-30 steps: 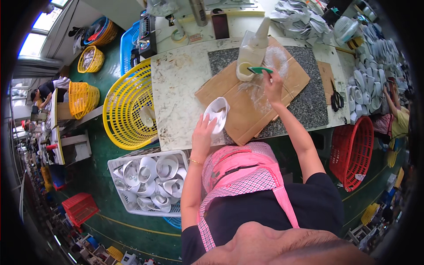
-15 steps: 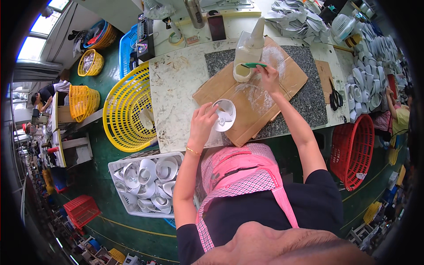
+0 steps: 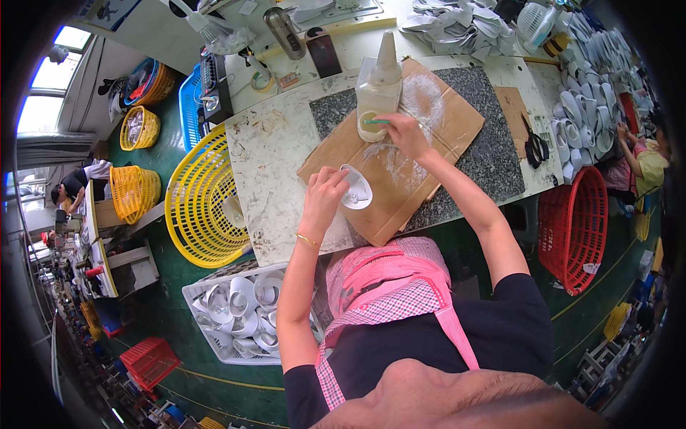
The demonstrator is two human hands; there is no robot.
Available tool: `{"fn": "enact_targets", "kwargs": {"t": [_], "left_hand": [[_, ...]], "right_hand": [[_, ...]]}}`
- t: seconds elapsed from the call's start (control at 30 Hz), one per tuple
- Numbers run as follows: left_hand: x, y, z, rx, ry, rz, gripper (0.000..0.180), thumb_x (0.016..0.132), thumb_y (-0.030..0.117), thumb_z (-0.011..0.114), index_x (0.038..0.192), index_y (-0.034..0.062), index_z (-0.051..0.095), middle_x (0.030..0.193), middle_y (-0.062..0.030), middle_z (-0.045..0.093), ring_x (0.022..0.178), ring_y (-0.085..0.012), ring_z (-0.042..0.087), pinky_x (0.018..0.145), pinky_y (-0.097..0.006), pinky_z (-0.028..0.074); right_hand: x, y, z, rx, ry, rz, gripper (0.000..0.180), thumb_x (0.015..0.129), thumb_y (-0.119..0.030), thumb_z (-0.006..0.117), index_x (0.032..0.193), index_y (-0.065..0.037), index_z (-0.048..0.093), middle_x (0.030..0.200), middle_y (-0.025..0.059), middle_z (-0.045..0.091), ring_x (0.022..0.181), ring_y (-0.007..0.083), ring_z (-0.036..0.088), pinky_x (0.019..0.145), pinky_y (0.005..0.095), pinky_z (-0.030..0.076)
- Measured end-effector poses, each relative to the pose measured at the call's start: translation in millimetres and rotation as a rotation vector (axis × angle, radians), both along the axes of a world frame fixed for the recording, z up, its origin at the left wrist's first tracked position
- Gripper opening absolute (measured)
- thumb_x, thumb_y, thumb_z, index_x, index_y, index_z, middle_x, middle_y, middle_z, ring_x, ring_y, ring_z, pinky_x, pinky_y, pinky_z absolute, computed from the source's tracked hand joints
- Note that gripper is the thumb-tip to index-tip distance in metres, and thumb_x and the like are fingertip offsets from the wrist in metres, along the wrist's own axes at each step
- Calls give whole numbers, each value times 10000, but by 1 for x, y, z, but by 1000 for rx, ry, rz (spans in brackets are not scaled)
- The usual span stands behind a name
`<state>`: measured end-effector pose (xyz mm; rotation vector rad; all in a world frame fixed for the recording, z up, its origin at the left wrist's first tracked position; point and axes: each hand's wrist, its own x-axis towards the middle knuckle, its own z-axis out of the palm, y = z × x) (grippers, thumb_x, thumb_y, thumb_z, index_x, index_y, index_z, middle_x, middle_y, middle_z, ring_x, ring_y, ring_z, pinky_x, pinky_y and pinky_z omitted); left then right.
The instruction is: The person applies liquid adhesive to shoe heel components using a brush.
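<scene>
Head view: the hands are apart, each gripping an item. The left hand (image 3: 326, 189) has its fingers closed on the left rim of a white cup (image 3: 361, 190), which is over the near-left edge of the cardboard (image 3: 329, 160); contact with it cannot be determined. The cup's long axis slants from upper left to lower right, its hollow facing up. The right hand (image 3: 406, 136) pinches a green tool (image 3: 377, 121), lying nearly crosswise, tip pointing left at the mouth of the bottle (image 3: 379, 96).

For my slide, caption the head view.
Left hand holds a white piece, right hand a green tool at a bottle.
</scene>
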<state>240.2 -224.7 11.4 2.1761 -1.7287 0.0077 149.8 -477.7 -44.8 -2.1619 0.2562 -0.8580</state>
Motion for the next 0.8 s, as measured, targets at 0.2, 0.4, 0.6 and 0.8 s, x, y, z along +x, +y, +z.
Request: {"fn": "enact_targets", "kwargs": {"t": [0.2, 0.4, 0.6, 0.8], "left_hand": [[2, 1, -2, 18, -16, 4, 61, 718, 110, 607, 773, 86, 617, 1124, -10, 637, 1030, -188, 555, 844, -326, 444], [-1, 4, -6, 9, 75, 42, 134, 676, 5, 612, 796, 65, 623, 1123, -29, 643, 1025, -221, 559, 854, -347, 455], [2, -1, -9, -19, 138, 41, 169, 661, -44, 598, 803, 46, 617, 1112, -43, 644, 1010, -238, 567, 856, -366, 464], [-5, 10, -10, -23, 165, 59, 125, 683, -16, 592, 788, 44, 618, 1102, -38, 649, 1011, -236, 575, 848, -367, 471]], "right_hand": [[0, -5, -5, 181, 149, -172, 122, 877, -90, 588, 921, 6, 649, 825, 180, 671, 744, 286, 678, 621, 330, 509], [-13, 21, -22, 704, 225, -102, 216, 896, -165, 595, 784, 18, 617, 653, 145, 649, 572, 192, 663, 506, 321, 476], [-13, 70, -39, 159, 212, 521, 125, 866, -115, 604, 886, 7, 613, 864, 149, 659, 790, 276, 666, 667, 355, 512], [-23, 59, -32, -52, 328, 674, 240, 789, -52, 603, 1029, -30, 599, 998, 118, 630, 908, 296, 627, 763, 379, 511]]}}
